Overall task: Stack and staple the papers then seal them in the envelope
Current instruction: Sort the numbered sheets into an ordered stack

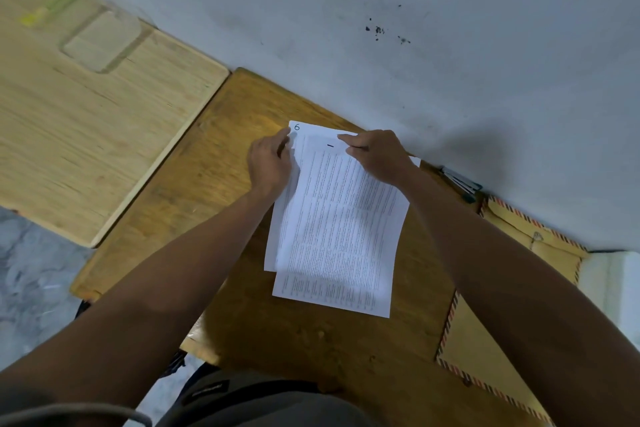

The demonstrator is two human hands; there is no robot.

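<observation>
Gripping two papers (pixel 337 229), left hand (pixel 268 163), right hand (pixel 375 158).

A: What do the white printed paper sheets (pixel 337 229) show?

B: Two or more sheets, loosely overlapped and not squared. The top sheet, dense with small text and marked with a short dark dash near its far edge, sits skewed over a lower sheet bearing a handwritten "6" at its far-left corner.

A: And the yellow-brown envelope with a red-and-dark striped border (pixel 485 340)?

B: It lies flat to the right of the sheets, apart from them. A dark stapler-like object (pixel 462 182) rests beyond the papers' far-right corner; its identity is uncertain.
</observation>
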